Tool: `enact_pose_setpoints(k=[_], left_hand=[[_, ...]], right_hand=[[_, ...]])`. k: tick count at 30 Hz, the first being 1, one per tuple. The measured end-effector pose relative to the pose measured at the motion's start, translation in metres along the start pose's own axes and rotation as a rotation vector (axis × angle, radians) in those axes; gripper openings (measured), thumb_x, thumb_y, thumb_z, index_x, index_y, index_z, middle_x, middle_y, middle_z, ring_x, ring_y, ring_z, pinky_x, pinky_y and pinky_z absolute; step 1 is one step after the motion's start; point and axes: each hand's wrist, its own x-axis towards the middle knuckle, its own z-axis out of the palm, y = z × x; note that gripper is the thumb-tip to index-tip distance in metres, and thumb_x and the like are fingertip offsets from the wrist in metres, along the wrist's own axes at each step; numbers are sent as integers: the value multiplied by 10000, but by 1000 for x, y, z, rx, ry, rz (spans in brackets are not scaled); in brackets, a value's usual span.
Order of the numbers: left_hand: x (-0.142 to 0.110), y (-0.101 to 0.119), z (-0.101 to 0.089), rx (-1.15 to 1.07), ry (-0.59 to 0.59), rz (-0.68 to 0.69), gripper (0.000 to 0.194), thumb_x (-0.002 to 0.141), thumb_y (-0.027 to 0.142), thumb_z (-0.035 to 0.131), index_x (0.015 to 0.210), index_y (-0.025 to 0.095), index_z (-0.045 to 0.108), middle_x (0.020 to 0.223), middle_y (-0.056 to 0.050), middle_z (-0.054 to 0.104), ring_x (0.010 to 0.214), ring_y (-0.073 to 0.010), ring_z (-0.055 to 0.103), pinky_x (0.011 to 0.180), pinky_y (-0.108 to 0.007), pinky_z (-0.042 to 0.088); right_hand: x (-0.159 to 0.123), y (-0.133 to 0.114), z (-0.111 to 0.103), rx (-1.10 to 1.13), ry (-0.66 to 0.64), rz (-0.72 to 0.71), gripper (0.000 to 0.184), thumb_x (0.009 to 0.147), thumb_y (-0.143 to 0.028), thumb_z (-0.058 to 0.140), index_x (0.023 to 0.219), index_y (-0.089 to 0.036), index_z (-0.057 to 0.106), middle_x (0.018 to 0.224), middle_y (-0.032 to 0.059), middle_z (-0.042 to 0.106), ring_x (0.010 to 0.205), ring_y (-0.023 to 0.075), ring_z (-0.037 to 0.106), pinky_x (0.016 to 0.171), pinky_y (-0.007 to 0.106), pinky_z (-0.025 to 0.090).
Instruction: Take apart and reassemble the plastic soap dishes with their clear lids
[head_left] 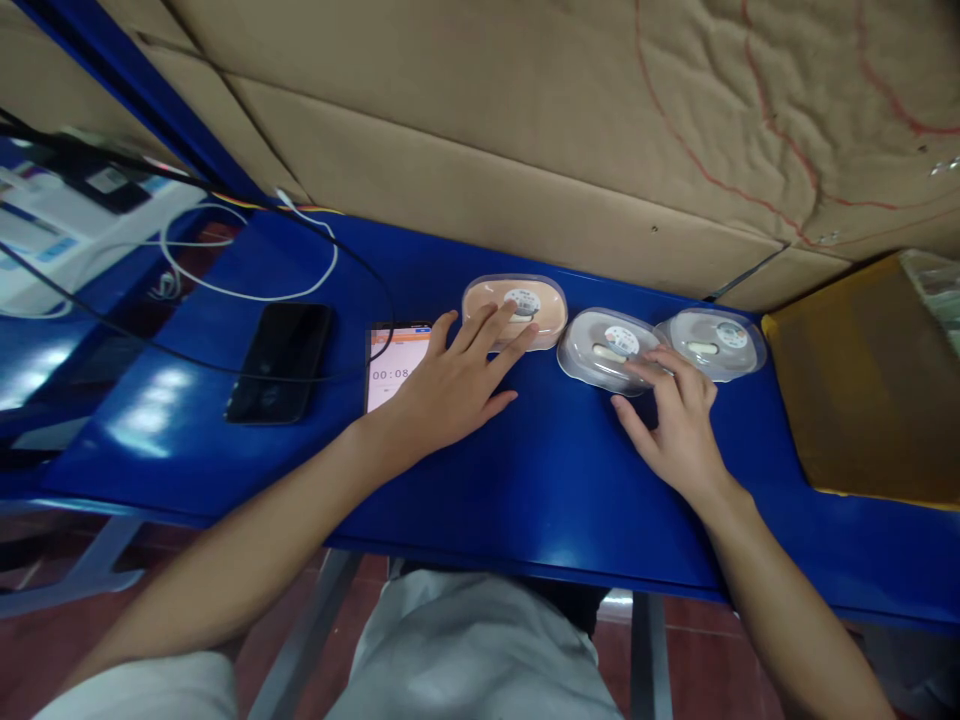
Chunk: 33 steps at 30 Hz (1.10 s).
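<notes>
Three oval clear-lidded cases lie in a row on the blue table [540, 480]. My left hand [457, 380] lies flat and open, its fingertips touching the peach case [540, 300] at the left. My right hand [675, 420] is spread open with its fingertips on the front edge of the middle grey case [600, 345]. A second grey case [716, 340] sits just right of it, untouched. Each case shows a round sticker and a small white piece inside.
A phone with a lit timer screen [390, 365] lies partly under my left wrist. A dark phone [281, 360] lies further left, with white and black cables [247, 290] around it. A yellow-brown bin [862, 390] stands at the right. Cardboard [525, 130] backs the table.
</notes>
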Motion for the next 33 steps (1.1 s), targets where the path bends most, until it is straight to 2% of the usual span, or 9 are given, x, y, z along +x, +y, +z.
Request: enact_pose_setpoints(k=[5,13,20,22,27,33], left_hand=[[0,0,1,-10,7,4,734,1036,308,606,1693,163,312,1755,-255,212,1602,-454,278,1226,-689,266],[0,-1,2,-3,6,9,746,1036,314,611,1697,170,298,1753,-261,212,1601,-458,278,1223,-687,267],[0,-1,2,6,-9,3,745,1035,320,617,1694,171,303,1749,-269,217,1601,-451,280,1223,-679,270],[0,-1,3,4,-2,7,745,1035,320,617,1694,174,302,1750,-267,216,1601,-454,281,1221,-685,266],[1,0,3,-1,24,13,708,1047,328,598,1682,168,331,1744,-269,236,1596,-453,293,1230,-724,207],[2,11,0,-52,67,92,612,1061,327,572,1642,211,420,1723,-238,318,1603,-409,300,1251,-700,188]], right_hand=[[0,0,-1,27,-6,-6,405,1025,-363,611,1420,-295,548,1413,134,593,1404,373,537,1124,533,400],[-1,-4,-4,-31,-10,-17,377,1028,-353,613,1400,-305,578,1306,107,621,1256,343,585,1009,483,423],[-2,-4,-4,-25,-14,2,376,1024,-362,611,1398,-330,594,1272,94,624,1227,342,596,1017,500,420],[-2,-5,-4,-15,-8,8,365,1025,-358,613,1388,-328,597,1289,96,622,1242,347,602,1033,512,422],[1,-6,-5,78,-7,-35,319,1033,-329,617,1346,-279,585,1445,138,577,1446,377,523,1133,539,394],[2,-8,-8,101,-36,-74,304,1020,-334,635,1316,-280,592,1402,127,643,1421,367,568,1148,545,397]])
